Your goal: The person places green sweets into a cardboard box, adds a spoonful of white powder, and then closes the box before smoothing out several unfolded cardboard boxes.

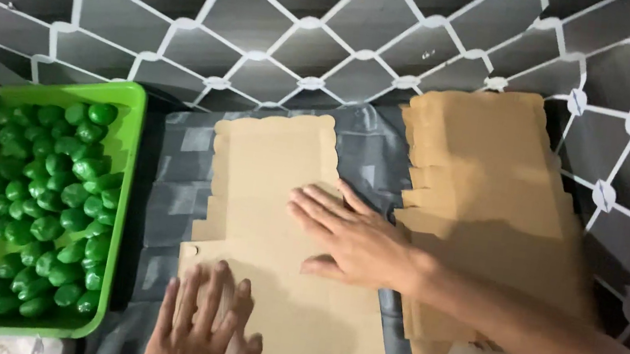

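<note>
We look down from a head-worn camera at our two bare hands working on a flat brown cardboard sheet [276,229] with scalloped edges, lying on a grey patterned cloth [176,183] in the middle of the view. Our left hand [204,331] lies flat at the bottom, palm down, fingers spread wide on the lower flap of the sheet, gripping nothing. Our right hand [351,240] reaches in from the right, also flat and open, fingers together and pointing left, pressing on the sheet's centre where a fold line runs. To the right, just beside the sheet, sits a stack of similar cardboard sheets [483,191], fanned unevenly. At the left, well apart from the hands, a bright green plastic tray [129,108] holds many small glossy green oval pieces [43,206]. Behind everything stands a dark wall with a white diamond lattice [309,38].
</note>
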